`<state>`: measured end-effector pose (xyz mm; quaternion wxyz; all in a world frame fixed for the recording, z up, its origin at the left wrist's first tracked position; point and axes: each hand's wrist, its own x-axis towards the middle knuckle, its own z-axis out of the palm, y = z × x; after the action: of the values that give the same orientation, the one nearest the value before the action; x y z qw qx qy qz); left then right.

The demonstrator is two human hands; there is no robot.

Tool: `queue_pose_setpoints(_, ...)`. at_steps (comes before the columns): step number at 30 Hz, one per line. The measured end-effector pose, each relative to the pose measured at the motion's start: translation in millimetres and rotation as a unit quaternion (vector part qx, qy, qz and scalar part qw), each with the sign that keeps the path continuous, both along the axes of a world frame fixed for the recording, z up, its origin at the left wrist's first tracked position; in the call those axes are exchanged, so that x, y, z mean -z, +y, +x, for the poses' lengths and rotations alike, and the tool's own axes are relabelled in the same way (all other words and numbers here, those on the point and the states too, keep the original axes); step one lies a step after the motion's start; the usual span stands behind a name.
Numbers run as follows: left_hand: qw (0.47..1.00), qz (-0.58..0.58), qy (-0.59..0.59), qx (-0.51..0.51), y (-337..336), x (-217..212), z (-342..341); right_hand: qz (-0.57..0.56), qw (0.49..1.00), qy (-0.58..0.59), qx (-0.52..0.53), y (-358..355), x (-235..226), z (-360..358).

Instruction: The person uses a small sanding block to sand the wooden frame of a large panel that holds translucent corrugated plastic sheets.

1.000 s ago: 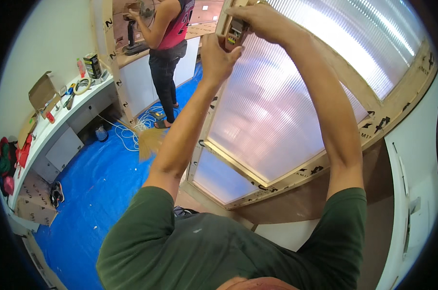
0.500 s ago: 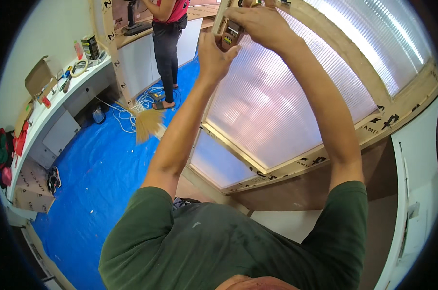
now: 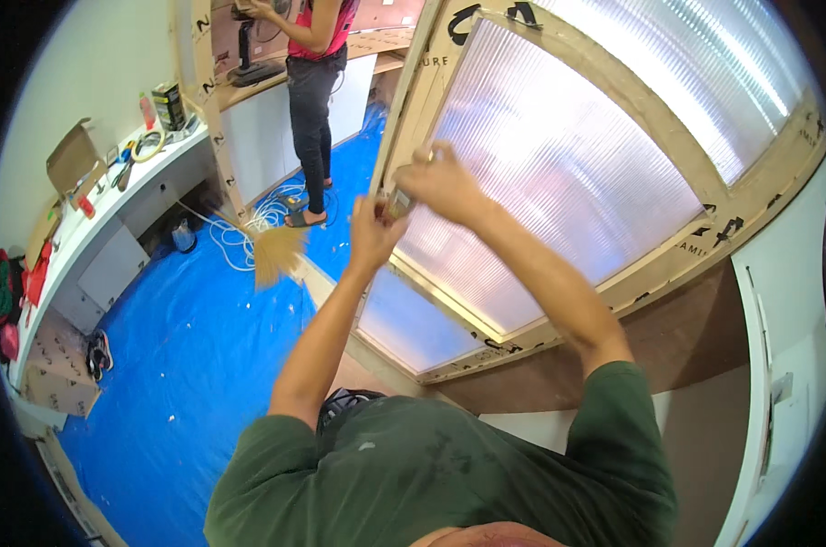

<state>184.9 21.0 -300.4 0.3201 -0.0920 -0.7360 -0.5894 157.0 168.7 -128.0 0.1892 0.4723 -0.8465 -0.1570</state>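
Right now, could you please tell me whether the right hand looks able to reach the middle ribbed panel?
Probably yes: the right hand is in front of the middle ribbed panel with nothing visible between, though it seems busy with a small object that the left hand grips.

I count one left hand and one right hand of mine, plus one small held object. I also count three ribbed translucent panels, one co-worker, one broom and one blue floor sheet.
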Motion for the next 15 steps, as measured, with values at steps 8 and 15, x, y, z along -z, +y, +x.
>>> queue_pose_setpoints(8,0.933,0.029,-0.267,0.238,-71.4,145.4,112.0,-0.163,0.976,-0.14,0.021,-1.1,51.6,50.9)
queue_pose_setpoints(15,0.713,0.408,-0.45,0.35,-141.9,225.0,177.7,-0.579,0.802,0.037,0.14,-22.3,-41.7,-9.2)
